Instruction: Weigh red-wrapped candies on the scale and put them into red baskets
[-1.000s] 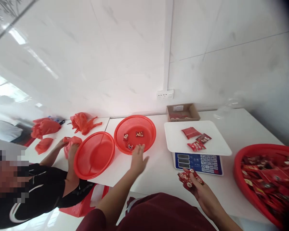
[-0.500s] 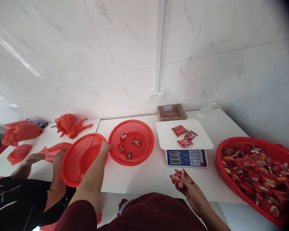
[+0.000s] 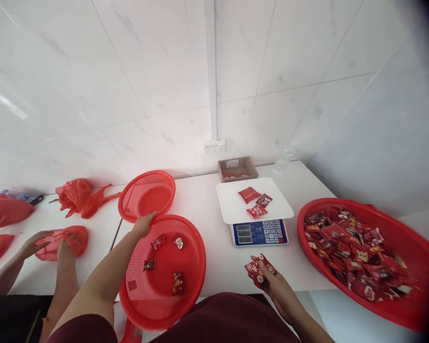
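Observation:
My left hand (image 3: 143,226) is at the far-left rim of a red plastic basket (image 3: 199,281), its fingers closed there. Several small snack packets (image 3: 178,283) lie scattered in this basket, which is partly over the table's front edge. Behind, close to my fingertips, a second red basket (image 3: 123,199) rests near the wall. My right hand (image 3: 270,276) grips red snack packets (image 3: 254,270) with white patterns, just in front of a digital scale (image 3: 260,232). On its white pan (image 3: 232,209) are 3 packets (image 3: 249,194).
At right stands a large red basket (image 3: 316,202) heaped with packets. A cardboard box (image 3: 238,169) sits behind the scale. To the left, a co-worker's hands (image 3: 65,245) handle a red plastic bag (image 3: 81,234), with another tied bag (image 3: 79,193) behind.
The basket with scattered packets has come nearer to me and turned, along with my left hand. The other basket has moved back toward the wall. My right hand keeps its packets.

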Action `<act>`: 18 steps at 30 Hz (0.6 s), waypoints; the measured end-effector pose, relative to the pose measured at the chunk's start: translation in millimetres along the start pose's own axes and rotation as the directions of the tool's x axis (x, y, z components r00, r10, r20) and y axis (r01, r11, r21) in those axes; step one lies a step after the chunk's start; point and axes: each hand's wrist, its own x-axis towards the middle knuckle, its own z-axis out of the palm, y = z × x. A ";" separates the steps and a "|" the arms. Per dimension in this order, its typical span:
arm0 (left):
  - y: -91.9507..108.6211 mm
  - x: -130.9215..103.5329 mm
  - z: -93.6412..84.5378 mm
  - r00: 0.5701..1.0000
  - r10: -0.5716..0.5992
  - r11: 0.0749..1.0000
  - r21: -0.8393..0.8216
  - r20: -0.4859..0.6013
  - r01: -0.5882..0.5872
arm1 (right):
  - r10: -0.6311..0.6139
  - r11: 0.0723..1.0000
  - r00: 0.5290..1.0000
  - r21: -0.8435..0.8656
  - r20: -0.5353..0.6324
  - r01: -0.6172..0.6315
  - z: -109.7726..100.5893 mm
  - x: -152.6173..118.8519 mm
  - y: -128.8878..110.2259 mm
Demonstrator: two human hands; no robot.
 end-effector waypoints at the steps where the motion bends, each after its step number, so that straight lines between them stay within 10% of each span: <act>1: 1.2 1.9 -0.9 1.000 0.019 1.000 0.019 0.016 -0.019 | 0.004 1.000 1.000 -0.001 0.001 -0.004 0.0 -0.6 -3.2; 11: -3.6 3.3 -2.3 0.985 0.160 0.967 0.193 0.061 -0.168 | 0.023 0.998 0.999 -0.054 0.039 -0.020 -9.4 2.2 -23.7; 18: 37.2 6.6 2.1 0.979 -0.088 0.994 -0.075 -0.182 0.075 | -0.006 0.999 0.999 -0.037 0.039 0.008 -27.2 24.0 -22.4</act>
